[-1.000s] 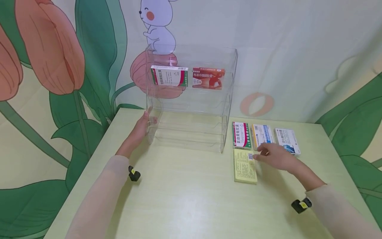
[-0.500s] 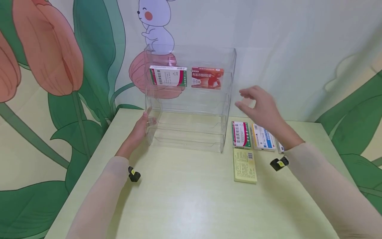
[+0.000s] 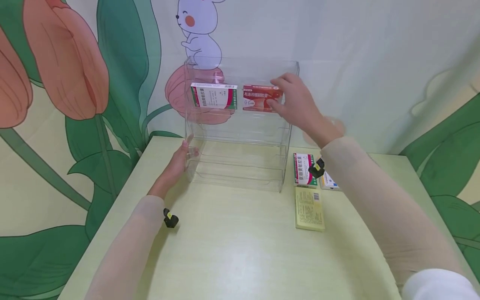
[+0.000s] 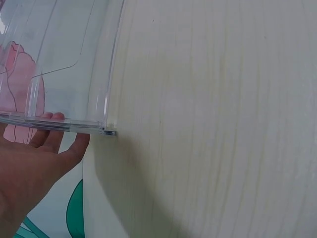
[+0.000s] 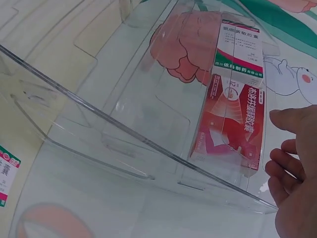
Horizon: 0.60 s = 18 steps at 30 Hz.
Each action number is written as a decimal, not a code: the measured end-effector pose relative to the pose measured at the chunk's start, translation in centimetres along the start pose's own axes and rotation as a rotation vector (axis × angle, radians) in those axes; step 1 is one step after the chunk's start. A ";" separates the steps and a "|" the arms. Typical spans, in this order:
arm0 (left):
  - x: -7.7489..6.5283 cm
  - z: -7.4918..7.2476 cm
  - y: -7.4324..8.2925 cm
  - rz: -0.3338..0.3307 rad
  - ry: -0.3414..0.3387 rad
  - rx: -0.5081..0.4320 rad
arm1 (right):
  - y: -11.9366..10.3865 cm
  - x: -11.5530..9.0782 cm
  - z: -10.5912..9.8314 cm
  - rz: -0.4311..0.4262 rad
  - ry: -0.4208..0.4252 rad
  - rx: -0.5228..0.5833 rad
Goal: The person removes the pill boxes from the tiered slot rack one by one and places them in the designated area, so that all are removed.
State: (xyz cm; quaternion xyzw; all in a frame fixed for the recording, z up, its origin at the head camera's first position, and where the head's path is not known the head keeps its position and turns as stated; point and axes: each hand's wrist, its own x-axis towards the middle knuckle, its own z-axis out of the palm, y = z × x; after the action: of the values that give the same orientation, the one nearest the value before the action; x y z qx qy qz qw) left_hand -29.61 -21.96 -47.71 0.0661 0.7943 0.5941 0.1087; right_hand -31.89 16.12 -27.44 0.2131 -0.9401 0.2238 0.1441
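A clear plastic tiered rack [image 3: 240, 135] stands at the back of the table. My left hand [image 3: 174, 166] holds its left side panel low down, fingertips at the panel edge in the left wrist view. On the upper tier lie a white, green and magenta medicine box [image 3: 213, 96] and a red medicine box [image 3: 256, 99]. My right hand [image 3: 298, 102] is at the red box's right end, overlapping it in the head view. In the right wrist view its thumb and fingers [image 5: 285, 168] are spread, beside the red box with a gap, holding nothing.
Right of the rack, a white-green-magenta box [image 3: 304, 168], a partly hidden blue-and-white box [image 3: 330, 182] and a yellow box [image 3: 309, 208] lie on the pale table [image 3: 232, 246]. The right sleeve [image 3: 378, 204] passes over that area. A printed wall cloth [image 3: 375, 83] hangs behind.
My right hand has risen from beside the yellow box and moved up and left to the red box on the rack. My left hand stays at the rack's side.
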 end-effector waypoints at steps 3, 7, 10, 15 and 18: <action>0.3 0.0 -0.4 -0.001 0.004 0.003 | -0.3 0.9 0.2 0.035 -0.050 -0.042; 0.2 0.0 -0.4 -0.004 -0.001 -0.008 | -0.5 1.6 0.6 0.095 -0.108 -0.086; 0.2 0.1 -0.3 -0.009 -0.005 -0.009 | -0.6 1.9 0.8 0.095 -0.119 -0.127; 0.1 0.1 -0.2 -0.018 -0.003 0.009 | -0.7 2.7 1.2 0.032 -0.109 -0.235; 0.2 0.1 -0.2 -0.027 0.005 0.022 | -0.7 3.1 1.5 0.011 -0.104 -0.272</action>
State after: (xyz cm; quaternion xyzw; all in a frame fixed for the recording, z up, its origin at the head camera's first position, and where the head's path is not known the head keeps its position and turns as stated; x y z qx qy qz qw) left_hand -29.80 -21.92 -47.93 0.0553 0.8018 0.5840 0.1141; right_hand -34.50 13.84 -27.33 0.1978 -0.9690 0.0837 0.1218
